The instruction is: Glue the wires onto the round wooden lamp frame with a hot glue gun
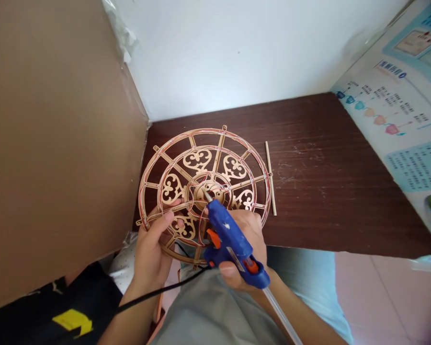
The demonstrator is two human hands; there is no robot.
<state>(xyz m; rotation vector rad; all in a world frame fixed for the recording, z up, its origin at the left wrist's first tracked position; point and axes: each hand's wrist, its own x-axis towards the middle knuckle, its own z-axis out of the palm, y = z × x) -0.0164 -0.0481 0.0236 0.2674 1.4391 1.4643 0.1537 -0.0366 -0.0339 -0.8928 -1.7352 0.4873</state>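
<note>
A round laser-cut wooden wheel (219, 153) with spokes, heart-shaped fretwork and thin red lines along its rings stands tilted at the table's near edge. My left hand (151, 251) grips its lower left part, fingers through the openings. My right hand (246, 254) is shut around a blue hot glue gun (226, 235) with orange parts. The gun's metal nozzle (207, 195) points at the wheel's central wooden hub (210, 191), close to it or touching. A translucent glue stick (282, 314) runs out of the gun's back. The gun body hides the wheel's lower middle.
A thin wooden dowel (270, 177) lies on the dark wood table (326, 172) right of the wheel. A cardboard sheet (64, 139) stands at left, a printed poster (405, 96) at right. A black cable (158, 293) crosses my left forearm.
</note>
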